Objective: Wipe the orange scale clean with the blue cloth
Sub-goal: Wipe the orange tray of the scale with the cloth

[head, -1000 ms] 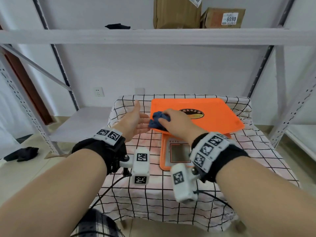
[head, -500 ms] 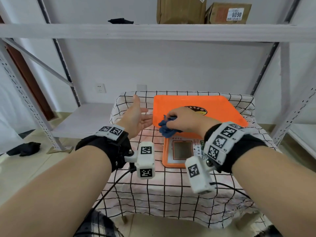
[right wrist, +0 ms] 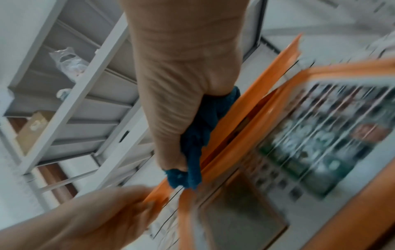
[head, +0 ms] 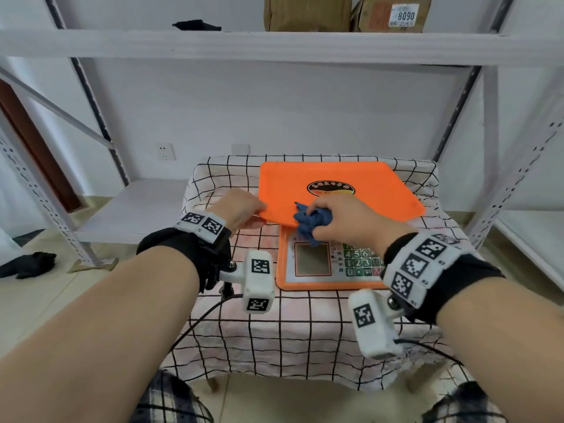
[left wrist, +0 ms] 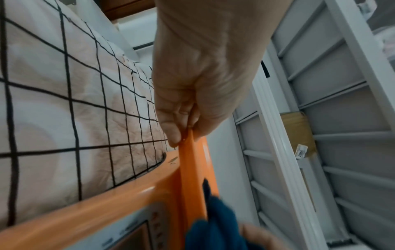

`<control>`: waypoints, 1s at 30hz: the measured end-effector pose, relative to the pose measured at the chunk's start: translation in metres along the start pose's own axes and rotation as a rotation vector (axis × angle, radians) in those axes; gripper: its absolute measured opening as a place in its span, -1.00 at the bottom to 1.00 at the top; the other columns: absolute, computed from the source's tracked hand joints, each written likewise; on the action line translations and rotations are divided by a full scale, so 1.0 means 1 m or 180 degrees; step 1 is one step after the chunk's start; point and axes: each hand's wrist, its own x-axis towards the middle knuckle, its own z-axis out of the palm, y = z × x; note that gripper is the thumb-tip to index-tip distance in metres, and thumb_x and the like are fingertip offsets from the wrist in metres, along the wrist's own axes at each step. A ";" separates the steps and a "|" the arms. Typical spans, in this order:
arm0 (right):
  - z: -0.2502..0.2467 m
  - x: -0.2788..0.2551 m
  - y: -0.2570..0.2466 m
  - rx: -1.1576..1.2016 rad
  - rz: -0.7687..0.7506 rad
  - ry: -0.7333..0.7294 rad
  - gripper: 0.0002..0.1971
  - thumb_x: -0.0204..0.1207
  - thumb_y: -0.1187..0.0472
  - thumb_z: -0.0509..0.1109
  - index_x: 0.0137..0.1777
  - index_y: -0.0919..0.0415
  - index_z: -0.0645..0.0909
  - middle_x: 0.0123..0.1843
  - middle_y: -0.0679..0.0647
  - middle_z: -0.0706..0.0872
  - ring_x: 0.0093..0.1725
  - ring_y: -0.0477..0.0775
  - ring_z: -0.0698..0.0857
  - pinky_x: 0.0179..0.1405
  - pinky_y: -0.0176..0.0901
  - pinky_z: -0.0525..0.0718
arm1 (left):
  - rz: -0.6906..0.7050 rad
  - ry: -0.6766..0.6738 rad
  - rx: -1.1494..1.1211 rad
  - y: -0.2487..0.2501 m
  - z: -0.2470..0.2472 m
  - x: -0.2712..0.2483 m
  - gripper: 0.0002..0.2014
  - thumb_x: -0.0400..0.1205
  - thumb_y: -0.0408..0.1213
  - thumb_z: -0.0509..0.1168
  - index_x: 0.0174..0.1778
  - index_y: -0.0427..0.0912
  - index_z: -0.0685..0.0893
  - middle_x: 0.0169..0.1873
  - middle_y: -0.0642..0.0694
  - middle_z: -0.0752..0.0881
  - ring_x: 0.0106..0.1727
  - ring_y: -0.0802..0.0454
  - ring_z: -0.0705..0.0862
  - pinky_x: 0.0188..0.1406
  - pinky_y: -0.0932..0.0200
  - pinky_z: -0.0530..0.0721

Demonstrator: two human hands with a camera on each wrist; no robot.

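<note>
The orange scale point(head: 366, 184) sits on a checked tablecloth, its flat pan above a grey display and keypad panel point(head: 329, 261). My left hand point(head: 244, 209) pinches the pan's front-left corner; in the left wrist view its thumb and fingers point(left wrist: 177, 133) clamp the orange rim point(left wrist: 188, 169). My right hand point(head: 345, 221) grips the bunched blue cloth point(head: 311, 224) and holds it against the pan's front edge, above the display. In the right wrist view the blue cloth point(right wrist: 198, 135) lies between the right hand point(right wrist: 181, 101) and the orange pan edge point(right wrist: 245, 121), which is blurred.
The small table under the checked tablecloth point(head: 305, 331) stands inside a white metal shelving frame point(head: 274, 44). Cardboard boxes point(head: 308, 10) rest on the shelf above. A low white shelf point(head: 131, 209) is to the left, and a dark cloth point(head: 27, 264) lies on the floor.
My left hand, open beside the scale before, has closed on the pan's front-left corner. The right hand has slid the cloth along the pan's front edge toward the display.
</note>
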 end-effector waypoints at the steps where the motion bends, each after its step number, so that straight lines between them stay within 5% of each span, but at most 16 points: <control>1: -0.005 -0.002 0.006 -0.0016 0.0055 0.0002 -0.81 0.33 0.21 0.45 -0.05 0.09 0.65 -0.06 0.10 0.66 -0.06 0.12 0.59 -0.05 -0.04 0.57 | 0.0019 0.0016 -0.0005 0.000 0.000 0.000 -0.97 0.62 -0.48 0.26 -0.12 -0.37 0.59 -0.30 -0.21 0.68 -0.40 0.03 0.69 -0.35 0.28 0.73; 5: -0.006 -0.002 0.004 -0.0240 0.0227 -0.0036 -0.88 0.28 0.17 0.46 -0.24 0.16 0.60 -0.22 0.09 0.60 -0.22 0.12 0.53 -0.25 -0.08 0.49 | 0.0032 0.0133 -0.0181 -0.002 0.002 0.000 -0.90 0.61 -0.51 0.27 0.01 -0.45 0.58 -0.25 -0.25 0.69 -0.34 -0.01 0.71 -0.32 0.27 0.76; 7: 0.007 0.005 -0.017 -0.0427 0.0013 -0.0075 -0.87 0.32 0.17 0.43 -0.30 0.20 0.57 -0.35 0.05 0.54 -0.29 0.12 0.51 -0.36 -0.13 0.40 | 0.0002 0.0159 -0.0298 -0.005 0.002 0.002 -0.94 0.60 -0.51 0.29 -0.05 -0.42 0.60 -0.26 -0.25 0.69 -0.33 -0.02 0.70 -0.30 0.26 0.74; 10: 0.034 0.028 -0.048 -0.0638 -0.0262 -0.0229 -0.75 0.37 0.26 0.39 -0.44 0.09 0.39 -0.44 -0.02 0.44 -0.29 0.15 0.55 -0.32 -0.09 0.53 | -0.0065 0.0257 -0.0457 -0.012 0.001 0.006 -0.96 0.56 -0.51 0.32 -0.21 -0.36 0.65 -0.28 -0.27 0.69 -0.34 -0.02 0.67 -0.30 0.27 0.71; 13: 0.045 0.050 -0.060 -0.0830 -0.0131 -0.0264 -0.73 0.22 0.34 0.45 -0.46 0.10 0.39 -0.44 -0.01 0.46 -0.29 0.18 0.58 -0.34 -0.09 0.59 | -0.0048 0.0198 -0.0760 -0.020 -0.003 0.003 -0.86 0.58 -0.56 0.25 -0.27 -0.37 0.64 -0.42 -0.22 0.72 -0.36 0.00 0.68 -0.34 0.27 0.72; 16: 0.042 0.053 -0.061 -0.0866 -0.0041 -0.0280 -0.85 0.30 0.32 0.42 -0.29 0.20 0.47 -0.38 0.02 0.40 -0.22 0.17 0.52 -0.36 -0.12 0.45 | 0.0010 0.0117 -0.0830 -0.021 -0.005 0.001 -0.86 0.58 -0.54 0.26 -0.27 -0.35 0.66 -0.55 -0.09 0.73 -0.36 0.04 0.69 -0.36 0.30 0.74; 21: 0.032 0.040 -0.054 -0.0619 -0.0050 -0.0377 -0.88 0.32 0.30 0.38 -0.39 0.16 0.51 -0.39 -0.01 0.48 -0.33 0.06 0.51 -0.43 -0.18 0.40 | 0.0003 0.0130 -0.0845 -0.018 -0.004 -0.001 -0.95 0.58 -0.49 0.29 -0.18 -0.34 0.65 -0.33 -0.18 0.69 -0.37 0.06 0.65 -0.55 0.37 0.65; 25: 0.016 0.025 -0.032 -0.0537 -0.0159 -0.0393 -0.68 0.33 0.22 0.39 -0.51 0.10 0.30 -0.46 0.01 0.42 -0.47 -0.01 0.38 -0.47 -0.21 0.29 | 0.0238 0.0038 -0.0846 -0.022 -0.007 0.000 -0.92 0.63 -0.43 0.28 -0.04 -0.35 0.66 -0.29 -0.17 0.67 -0.40 0.08 0.58 -0.53 0.38 0.62; 30: 0.022 0.031 -0.036 -0.0953 -0.0347 -0.0401 -0.65 0.40 0.09 0.37 -0.46 -0.04 0.24 -0.27 -0.01 0.32 -0.20 0.10 0.42 -0.27 -0.08 0.41 | 0.0454 -0.0016 -0.0775 -0.025 -0.007 0.005 -0.90 0.64 -0.44 0.25 -0.09 -0.33 0.68 -0.38 -0.15 0.64 -0.53 0.17 0.58 -0.55 0.38 0.60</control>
